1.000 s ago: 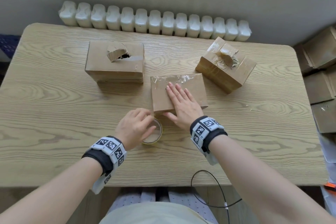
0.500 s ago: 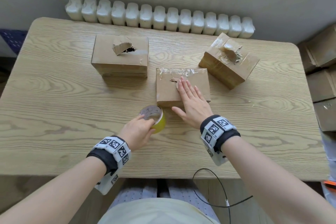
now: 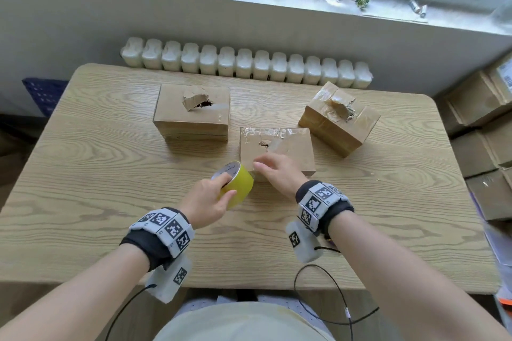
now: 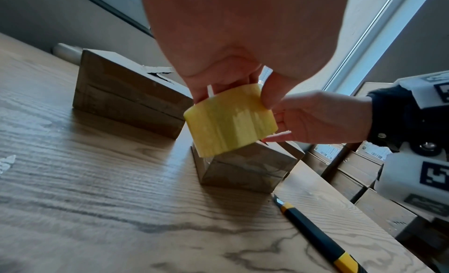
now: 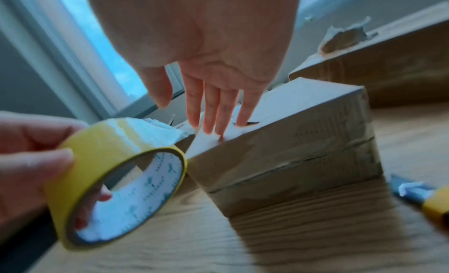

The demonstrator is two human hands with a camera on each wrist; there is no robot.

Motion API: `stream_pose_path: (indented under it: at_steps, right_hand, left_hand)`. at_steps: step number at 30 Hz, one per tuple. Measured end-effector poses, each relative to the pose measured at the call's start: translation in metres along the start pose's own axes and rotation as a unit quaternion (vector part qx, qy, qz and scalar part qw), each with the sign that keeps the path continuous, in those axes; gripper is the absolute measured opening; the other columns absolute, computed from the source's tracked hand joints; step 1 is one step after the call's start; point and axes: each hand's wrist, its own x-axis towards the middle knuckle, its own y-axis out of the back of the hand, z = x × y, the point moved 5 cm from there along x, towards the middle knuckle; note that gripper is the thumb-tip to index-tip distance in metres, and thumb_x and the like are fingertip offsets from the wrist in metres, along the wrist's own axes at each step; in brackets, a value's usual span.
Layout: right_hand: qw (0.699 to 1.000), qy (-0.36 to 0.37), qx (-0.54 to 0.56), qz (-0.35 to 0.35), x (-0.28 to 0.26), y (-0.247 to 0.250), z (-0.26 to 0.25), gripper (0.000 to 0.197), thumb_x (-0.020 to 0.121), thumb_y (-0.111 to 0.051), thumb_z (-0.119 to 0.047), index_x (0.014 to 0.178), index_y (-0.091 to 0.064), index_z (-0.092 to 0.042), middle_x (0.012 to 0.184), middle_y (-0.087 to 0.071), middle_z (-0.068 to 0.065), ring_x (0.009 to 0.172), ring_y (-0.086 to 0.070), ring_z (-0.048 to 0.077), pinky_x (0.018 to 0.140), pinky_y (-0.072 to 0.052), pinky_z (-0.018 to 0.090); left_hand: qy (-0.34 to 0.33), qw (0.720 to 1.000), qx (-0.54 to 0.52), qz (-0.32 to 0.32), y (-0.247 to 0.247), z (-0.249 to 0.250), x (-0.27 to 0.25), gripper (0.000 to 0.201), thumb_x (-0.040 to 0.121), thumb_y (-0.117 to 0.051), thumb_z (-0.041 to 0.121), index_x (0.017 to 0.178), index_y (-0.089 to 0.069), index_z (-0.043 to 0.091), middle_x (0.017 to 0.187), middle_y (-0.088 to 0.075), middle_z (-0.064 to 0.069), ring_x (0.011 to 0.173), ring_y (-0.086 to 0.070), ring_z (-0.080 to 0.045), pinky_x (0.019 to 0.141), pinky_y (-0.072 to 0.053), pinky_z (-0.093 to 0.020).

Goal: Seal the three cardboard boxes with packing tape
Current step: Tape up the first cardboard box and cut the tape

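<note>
Three boxes waited; beside the middle box (image 3: 277,147) my left hand (image 3: 206,202) gripped the tape roll (image 3: 235,184), while my right hand (image 3: 279,174), fingers straight, steadied its top for taping.

Yellow tape roll (image 3: 235,184) with a white, blue-printed core; brown boxes (image 3: 277,147); black-and-yellow knife (image 4: 316,237); checkered black-white wristbands (image 3: 166,225).
</note>
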Motion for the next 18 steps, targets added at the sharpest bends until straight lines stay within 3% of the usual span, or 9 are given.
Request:
stream_pose_path:
  at_steps: [3,8,11,13,18]
  right_hand:
    - [0.996,-0.017,0.090,-0.003,0.002,-0.006,-0.007,0.029,0.091,-0.061,-0.021,0.115,-0.065,-0.005,0.115,-0.066,0.008,0.106,-0.060,0.016,0.098,-0.045,0.030]
    - [0.991,-0.012,0.124,0.050,0.002,0.001,-0.011,0.023,0.085,-0.070,-0.013,0.105,-0.069,-0.002,0.099,-0.069,0.008,0.089,-0.061,0.011,0.076,-0.046,0.010]
    - [0.986,-0.024,0.161,0.049,0.001,0.001,-0.013,0.021,0.083,-0.071,-0.010,0.102,-0.070,0.001,0.093,-0.070,0.009,0.081,-0.064,0.012,0.079,-0.053,0.020]
    - [0.982,-0.031,0.183,0.043,0.001,0.000,-0.013,0.018,0.083,-0.071,-0.008,0.096,-0.070,0.004,0.080,-0.068,0.008,0.068,-0.063,0.008,0.070,-0.054,0.017]
    - [0.983,-0.038,0.165,0.071,-0.002,0.005,-0.009,0.005,0.082,-0.073,-0.013,0.080,-0.071,-0.009,0.070,-0.066,0.000,0.064,-0.062,0.010,0.072,-0.055,0.026]
  left_hand:
    - [-0.013,1.000,-0.010,0.008,0.008,0.005,0.000,0.031,0.081,-0.047,0.035,0.095,-0.058,0.010,0.070,-0.061,-0.006,0.056,-0.049,-0.021,0.058,-0.042,-0.035]
    - [-0.031,0.999,-0.020,0.022,0.016,0.009,0.000,0.026,0.081,-0.050,0.033,0.091,-0.058,0.011,0.067,-0.058,-0.001,0.055,-0.047,-0.016,0.055,-0.038,-0.029]
    - [-0.028,0.999,-0.028,0.020,0.020,0.004,0.000,0.017,0.087,-0.057,0.027,0.090,-0.058,0.011,0.067,-0.057,0.002,0.055,-0.047,-0.012,0.055,-0.037,-0.027]
    - [-0.028,0.999,-0.033,0.015,0.021,0.003,0.001,0.008,0.089,-0.058,0.024,0.089,-0.057,0.016,0.069,-0.057,0.003,0.058,-0.049,-0.011,0.056,-0.038,-0.027]
    - [-0.006,0.999,-0.029,-0.022,0.028,0.005,0.013,0.010,0.091,-0.057,0.027,0.086,-0.055,0.018,0.071,-0.057,0.003,0.065,-0.051,-0.015,0.063,-0.040,-0.030]
